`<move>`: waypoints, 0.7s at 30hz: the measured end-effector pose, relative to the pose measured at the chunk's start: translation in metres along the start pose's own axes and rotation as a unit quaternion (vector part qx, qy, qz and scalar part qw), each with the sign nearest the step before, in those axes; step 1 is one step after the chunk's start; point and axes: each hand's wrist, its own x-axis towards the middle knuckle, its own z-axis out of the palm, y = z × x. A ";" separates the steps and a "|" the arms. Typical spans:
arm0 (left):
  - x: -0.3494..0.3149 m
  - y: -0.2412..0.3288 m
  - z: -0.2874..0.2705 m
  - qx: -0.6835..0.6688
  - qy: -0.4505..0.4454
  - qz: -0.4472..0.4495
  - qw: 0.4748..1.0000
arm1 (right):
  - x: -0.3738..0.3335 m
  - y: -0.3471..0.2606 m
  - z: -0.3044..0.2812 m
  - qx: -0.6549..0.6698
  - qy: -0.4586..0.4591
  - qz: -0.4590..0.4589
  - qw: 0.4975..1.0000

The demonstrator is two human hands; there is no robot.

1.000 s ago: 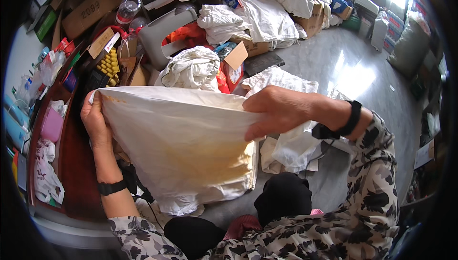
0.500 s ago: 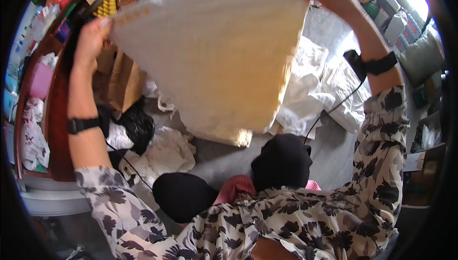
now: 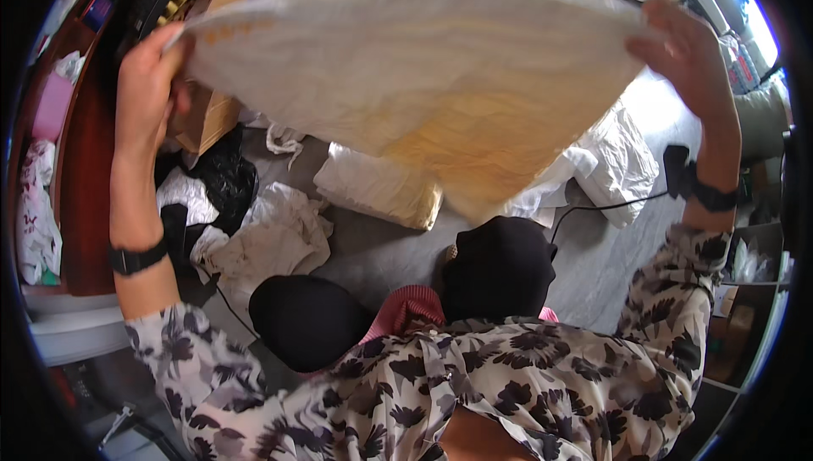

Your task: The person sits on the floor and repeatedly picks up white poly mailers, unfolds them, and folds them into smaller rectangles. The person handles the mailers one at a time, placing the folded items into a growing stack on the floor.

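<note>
Stretched between my hands at the far side is a large whitish woven sack [image 3: 406,63], with orange print near its left corner and a yellowish area low on its front. My left hand [image 3: 152,80] is closed on its upper left corner. At the upper right corner, my right hand [image 3: 688,59] grips the edge, its fingers bent. The sack hangs off the floor in a downward point, slightly blurred. Partly behind it on the floor lies a white bundle [image 3: 373,186] with a yellowish end.
Crumpled white sacks [image 3: 271,237] and a black plastic bag [image 3: 222,177] lie on the grey floor [image 3: 364,262] at left. A cardboard box [image 3: 206,118] stands beside a dark red wooden shelf [image 3: 89,198]. More white bags [image 3: 622,169] lie at right. Black-covered knees [image 3: 500,270] are close in front.
My right hand has moved right and down, pulling the sack wider. Its lower edge has risen, exposing more of the white bundle. My left hand has stayed on its corner.
</note>
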 end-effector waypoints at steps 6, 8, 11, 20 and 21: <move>0.052 -0.010 -0.003 -0.163 -0.020 -0.088 0.982 | 0.071 0.051 0.042 0.014 0.056 0.023 0.998; 0.065 -0.009 -0.002 -0.168 -0.004 -0.098 0.981 | 0.082 0.034 0.038 -0.138 -0.031 0.080 0.987; 0.077 0.011 -0.018 -0.209 0.064 0.002 0.976 | 0.082 0.001 0.014 0.031 0.060 -0.004 0.998; -0.090 0.010 -0.063 -0.277 0.081 0.020 0.957 | -0.015 -0.019 0.027 0.151 0.185 -0.073 0.968; -0.111 -0.002 -0.051 -0.247 0.078 -0.042 0.965 | -0.022 -0.020 0.040 0.294 0.088 -0.092 0.947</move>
